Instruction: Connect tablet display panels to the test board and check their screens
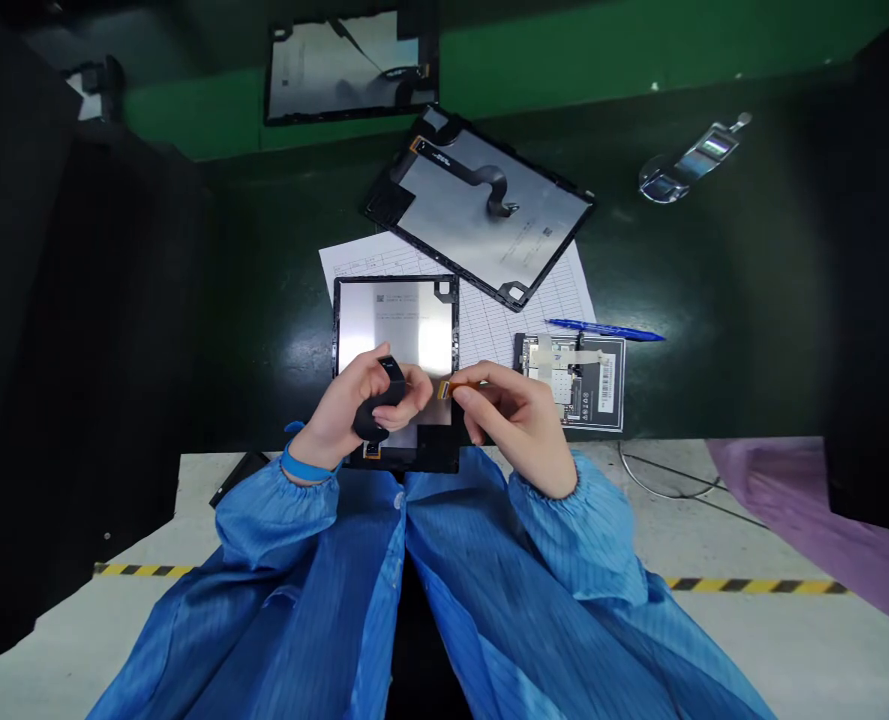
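At the far left of the work position, a blue band [305, 467] sits on the left wrist. The left hand [343, 402] is closed on a curved, matte black strip [394, 378], gripped between thumb and fingers above a silver-backed rectangular panel with a black frame [414, 328]. The panel lies flat on the dark green bench [264, 350], its lower end at the bench's front edge. A small orange-and-black connector [372, 451] shows near that end; whether it joins the strip cannot be told.

At the back, a second silver-backed panel in a black frame [324, 85] shows against a green surface. Nearer, a third such panel [463, 205], bearing a curled black ribbon, lies askew, partly over a white printed sheet [489, 335].

The right hand [526, 415] pinches an orange ribbon end with a pale connector [446, 390] between thumb and forefinger, above the first panel's right edge. Farther right are an opened black device with exposed circuit board [573, 385], a blue pen [609, 330] just above it, and a shiny metal implement [695, 163].
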A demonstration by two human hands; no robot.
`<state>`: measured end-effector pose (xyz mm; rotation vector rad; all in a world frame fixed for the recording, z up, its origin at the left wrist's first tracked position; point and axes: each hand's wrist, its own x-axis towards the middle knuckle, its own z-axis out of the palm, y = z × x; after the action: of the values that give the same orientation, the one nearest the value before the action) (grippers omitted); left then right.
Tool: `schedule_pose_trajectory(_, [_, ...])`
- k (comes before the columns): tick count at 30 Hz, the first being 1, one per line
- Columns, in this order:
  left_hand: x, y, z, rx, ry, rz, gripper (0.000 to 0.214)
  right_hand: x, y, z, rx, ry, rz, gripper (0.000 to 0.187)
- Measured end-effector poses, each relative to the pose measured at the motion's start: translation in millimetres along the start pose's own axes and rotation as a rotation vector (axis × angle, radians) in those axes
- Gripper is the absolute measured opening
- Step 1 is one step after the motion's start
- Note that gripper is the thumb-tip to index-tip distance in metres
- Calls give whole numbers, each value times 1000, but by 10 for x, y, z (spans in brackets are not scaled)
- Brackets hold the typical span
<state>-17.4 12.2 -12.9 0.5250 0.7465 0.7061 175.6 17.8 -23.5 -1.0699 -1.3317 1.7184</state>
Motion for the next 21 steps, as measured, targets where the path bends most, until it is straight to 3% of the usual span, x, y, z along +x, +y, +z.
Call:
schedule_pose_trajectory(5, [-53, -74, 31, 103, 237, 227, 24, 15, 17, 2, -9, 38, -7, 13])
schedule_pose_trajectory(11, [-76, -172, 79, 391, 401, 463, 8, 14, 29, 14, -104, 85, -28, 15])
schedule_pose_trajectory(16, [-42, -237, 124, 502, 497, 559, 10, 12, 11, 39, -148, 127, -35, 15])
schedule_pose_trajectory(21, [-20, -292, 123, 479, 552, 591, 12, 14, -24, 57, -158, 151, -38, 15])
